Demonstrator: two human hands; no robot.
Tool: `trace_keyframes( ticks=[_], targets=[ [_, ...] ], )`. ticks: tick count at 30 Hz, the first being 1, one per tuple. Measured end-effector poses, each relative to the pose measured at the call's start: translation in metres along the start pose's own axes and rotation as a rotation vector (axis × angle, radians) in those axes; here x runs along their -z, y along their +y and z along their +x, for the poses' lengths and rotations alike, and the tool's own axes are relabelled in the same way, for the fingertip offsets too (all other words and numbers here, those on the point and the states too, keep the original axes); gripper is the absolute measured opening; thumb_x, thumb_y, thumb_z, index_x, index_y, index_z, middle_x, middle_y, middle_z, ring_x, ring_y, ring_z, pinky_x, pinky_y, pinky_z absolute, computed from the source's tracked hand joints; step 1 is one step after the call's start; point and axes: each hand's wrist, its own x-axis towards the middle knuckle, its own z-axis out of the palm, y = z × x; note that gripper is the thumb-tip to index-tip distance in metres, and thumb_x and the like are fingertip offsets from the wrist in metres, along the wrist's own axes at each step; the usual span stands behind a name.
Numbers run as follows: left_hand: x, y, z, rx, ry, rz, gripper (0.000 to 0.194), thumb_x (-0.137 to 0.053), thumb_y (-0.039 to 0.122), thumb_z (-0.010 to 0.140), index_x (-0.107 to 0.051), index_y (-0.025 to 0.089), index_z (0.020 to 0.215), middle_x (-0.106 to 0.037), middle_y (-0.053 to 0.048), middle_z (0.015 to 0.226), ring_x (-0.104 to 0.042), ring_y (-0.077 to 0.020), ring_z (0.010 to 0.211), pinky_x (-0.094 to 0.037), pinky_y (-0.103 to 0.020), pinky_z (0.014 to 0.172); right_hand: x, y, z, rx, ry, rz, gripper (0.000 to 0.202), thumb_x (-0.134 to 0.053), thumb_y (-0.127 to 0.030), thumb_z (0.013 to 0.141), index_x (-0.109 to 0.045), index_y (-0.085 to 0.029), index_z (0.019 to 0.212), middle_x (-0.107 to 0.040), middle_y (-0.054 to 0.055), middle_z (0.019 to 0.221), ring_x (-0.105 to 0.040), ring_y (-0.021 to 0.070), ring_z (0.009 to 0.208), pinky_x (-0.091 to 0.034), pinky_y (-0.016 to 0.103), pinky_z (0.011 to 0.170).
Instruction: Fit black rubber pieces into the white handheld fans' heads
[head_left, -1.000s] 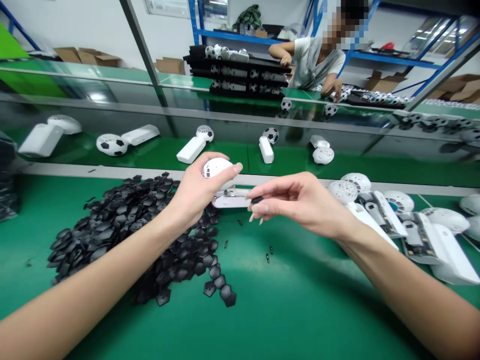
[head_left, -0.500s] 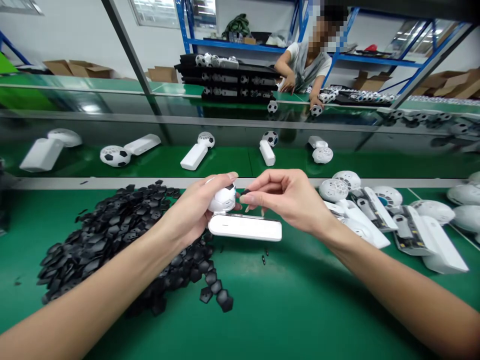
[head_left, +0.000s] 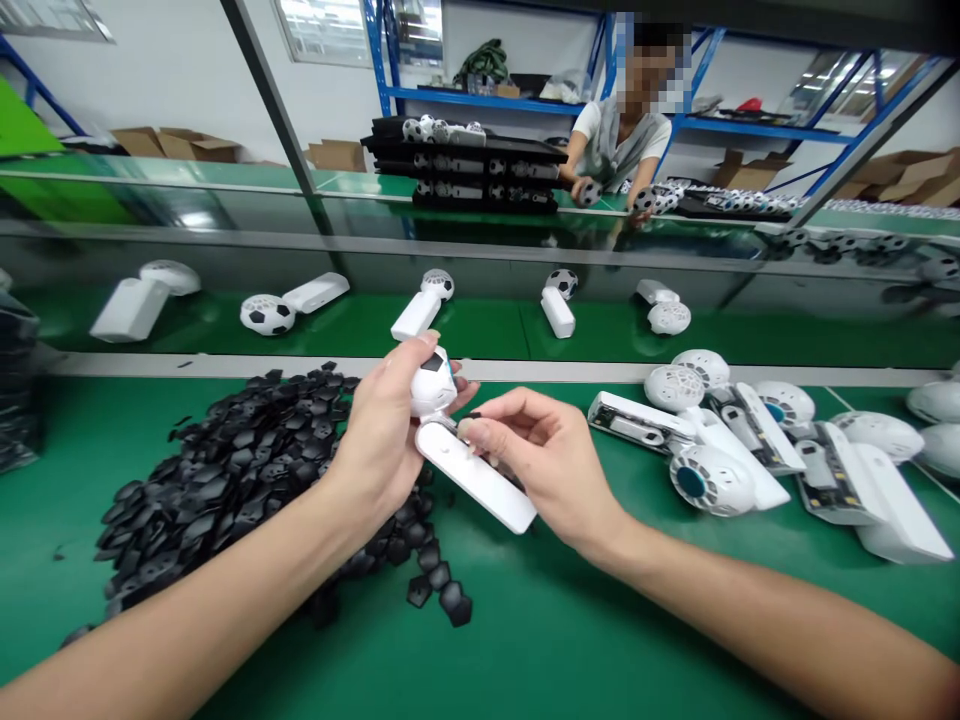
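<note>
My left hand [head_left: 382, 415] is wrapped round the ball-shaped head of a white device [head_left: 480, 478], whose long flat body slants down to the right. One black patch shows on the head. My right hand [head_left: 536, 450] pinches a small black piece [head_left: 469, 418] between thumb and forefinger, close to where head and body join. Its other fingers are curled beside the body. A large heap of black pentagon pieces [head_left: 217, 470] spreads over the green table, to the left of and partly behind my left forearm.
Several white devices, some opened, lie on the right [head_left: 712, 430]. Beyond the pale table edge [head_left: 315, 367], more devices stand on a green belt [head_left: 495, 335]. A person [head_left: 619, 140] works across it, near stacked black trays [head_left: 465, 165].
The device has tilted, its body now pointing down to the right. My right hand has moved down with the small piece. Across the belt, the person's hand has lifted a ball.
</note>
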Motion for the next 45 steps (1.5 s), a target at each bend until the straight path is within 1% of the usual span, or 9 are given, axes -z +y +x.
trace_keyframes(
  ticks=[3,7,10,19,25,32,35,38,45],
  targets=[
    [0.000,0.000,0.000,0.064,-0.047,0.006,0.031,-0.089,0.036,0.081,-0.064,0.019,0.090,-0.061,0.001,0.080,-0.057,-0.0125,0.063,-0.050,-0.023,0.051,0.009,-0.010,0.010,0.077,-0.087,-0.089,0.017,-0.094,-0.032,0.079,-0.083,-0.021,0.084,-0.083,0.002,0.080,-0.078,0.0208,0.075,-0.064,0.030,0.069],
    [-0.002,0.002,-0.004,0.088,-0.094,0.044,0.038,-0.093,0.040,0.079,-0.061,0.020,0.085,-0.054,0.003,0.074,-0.051,-0.0116,0.060,-0.046,-0.023,0.048,0.021,-0.018,0.016,0.225,-0.115,-0.339,0.005,-0.082,-0.026,0.092,-0.085,-0.022,0.089,-0.086,0.003,0.092,-0.082,0.0235,0.087,-0.063,0.034,0.079],
    [-0.002,0.002,-0.006,0.078,-0.108,0.085,0.041,-0.096,0.042,0.076,-0.062,0.020,0.085,-0.053,0.002,0.075,-0.050,-0.0119,0.060,-0.043,-0.023,0.047,0.025,-0.018,0.016,0.265,-0.138,-0.458,0.005,-0.082,-0.025,0.093,-0.085,-0.022,0.091,-0.086,0.002,0.093,-0.082,0.0237,0.087,-0.063,0.034,0.079],
    [-0.004,0.001,-0.012,0.088,-0.095,0.108,0.045,-0.097,0.045,0.075,-0.060,0.020,0.082,-0.046,0.002,0.072,-0.041,-0.0108,0.058,-0.036,-0.024,0.046,0.022,-0.013,0.017,0.298,-0.137,-0.430,0.012,-0.087,-0.033,0.092,-0.084,-0.022,0.088,-0.084,0.002,0.089,-0.078,0.0214,0.081,-0.062,0.032,0.075],
    [-0.005,0.001,-0.017,0.081,-0.100,0.131,0.042,-0.094,0.045,0.080,-0.060,0.020,0.082,-0.044,0.003,0.072,-0.035,-0.0103,0.057,-0.033,-0.024,0.046,0.020,-0.011,0.016,0.338,-0.094,-0.468,0.025,-0.091,-0.042,0.089,-0.079,-0.022,0.079,-0.081,0.002,0.081,-0.075,0.0205,0.073,-0.060,0.032,0.070],
    [-0.004,0.007,-0.024,-0.008,-0.224,0.218,0.030,-0.087,0.040,0.086,-0.067,0.019,0.086,-0.048,0.001,0.078,-0.040,-0.0101,0.061,-0.033,-0.023,0.048,0.019,-0.026,0.007,0.420,-0.096,-0.617,0.036,-0.089,-0.044,0.092,-0.061,-0.024,0.081,-0.075,0.000,0.079,-0.072,0.0185,0.071,-0.057,0.029,0.065],
    [-0.006,0.009,-0.025,-0.022,-0.239,0.250,0.031,-0.087,0.042,0.084,-0.067,0.019,0.084,-0.049,0.000,0.079,-0.041,-0.0111,0.062,-0.033,-0.023,0.049,0.021,-0.029,0.004,0.449,-0.091,-0.758,0.039,-0.083,-0.050,0.096,-0.055,-0.025,0.086,-0.073,0.000,0.079,-0.070,0.0184,0.068,-0.054,0.029,0.062],
    [-0.008,0.011,-0.026,-0.058,-0.245,0.268,0.031,-0.089,0.041,0.082,-0.068,0.020,0.086,-0.054,0.000,0.080,-0.046,-0.0123,0.065,-0.036,-0.022,0.050,0.022,-0.030,0.002,0.509,-0.079,-0.855,0.036,-0.079,-0.047,0.099,-0.052,-0.026,0.090,-0.071,-0.001,0.079,-0.066,0.0172,0.065,-0.048,0.029,0.058],
    [-0.007,0.009,-0.027,-0.091,-0.237,0.280,0.030,-0.089,0.039,0.081,-0.068,0.019,0.088,-0.062,-0.001,0.082,-0.053,-0.0126,0.066,-0.040,-0.023,0.052,0.019,-0.034,0.003,0.358,-0.149,-0.816,0.041,-0.084,-0.041,0.095,-0.046,-0.026,0.091,-0.066,-0.004,0.081,-0.062,0.0145,0.064,-0.041,0.027,0.055]
  ],
)
